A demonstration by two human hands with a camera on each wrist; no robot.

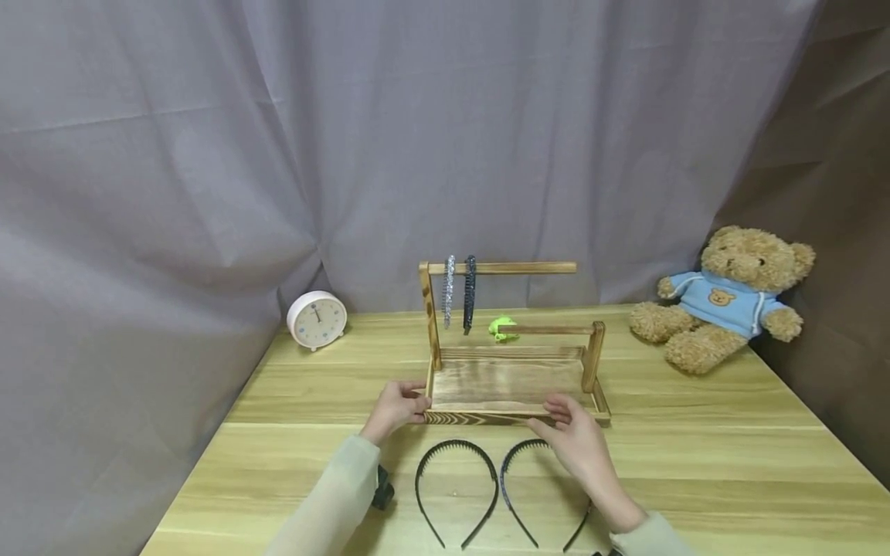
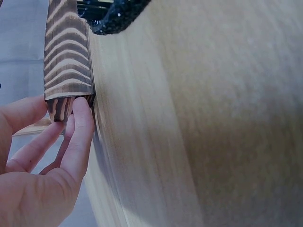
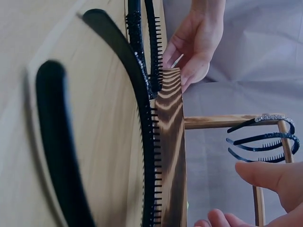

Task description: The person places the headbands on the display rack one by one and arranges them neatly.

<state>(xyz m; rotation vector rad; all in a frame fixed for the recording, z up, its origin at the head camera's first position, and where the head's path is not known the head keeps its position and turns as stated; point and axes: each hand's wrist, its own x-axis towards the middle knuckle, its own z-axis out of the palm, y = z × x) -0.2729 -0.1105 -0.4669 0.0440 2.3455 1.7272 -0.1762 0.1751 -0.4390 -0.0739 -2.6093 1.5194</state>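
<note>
A wooden rack (image 1: 511, 379) with a shallow tray base and two bars stands on the table. At its front left corner, my left hand (image 1: 396, 408) pinches the tray between thumb and fingers. My right hand (image 1: 573, 448) hovers by the front right edge, fingers relaxed and apart, holding nothing. From the upper bar hang a silver glitter headband (image 1: 449, 289) and a dark glitter headband (image 1: 470, 293). Before the rack lie a black toothed headband (image 1: 456, 442) and a dark sparkly headband (image 1: 504, 483), the latter partly hidden by my right hand.
A bright green item (image 1: 502, 328), its kind unclear, is at the lower bar's free end. A white round clock (image 1: 317, 320) stands at the back left. A teddy bear (image 1: 730, 301) in a blue top sits at the back right. Grey curtain (image 1: 445, 139) hangs behind the table.
</note>
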